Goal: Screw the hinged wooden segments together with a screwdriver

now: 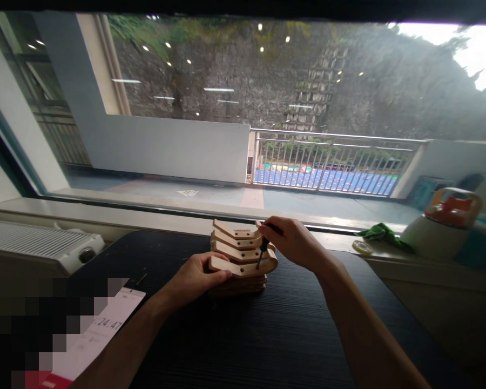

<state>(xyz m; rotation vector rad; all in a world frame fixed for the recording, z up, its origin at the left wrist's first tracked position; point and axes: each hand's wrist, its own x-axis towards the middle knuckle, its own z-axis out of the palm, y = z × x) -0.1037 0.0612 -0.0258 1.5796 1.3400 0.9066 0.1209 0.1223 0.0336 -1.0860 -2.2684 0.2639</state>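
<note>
A wooden rack of several curved slats (243,253) stands on the dark table, with dark holes along each slat. My left hand (200,278) grips the left end of the nearest slat, thumb in front and fingers behind. In my right hand (291,237) is a screwdriver (263,249), pointing down with its tip at the right-hand hole of the nearest slat. Whether a screw sits under the tip is too small to tell. Beneath the slats, the lower wooden part (243,286) rests on the tabletop.
The black table (299,335) reaches the window sill. At its left lies a phone (109,329) showing a timer, near a small thin piece (141,276). A radiator (40,243) stands left. On the right sill are a green cloth (383,235), a tape roll (361,247) and a white kettle-like pot (433,232).
</note>
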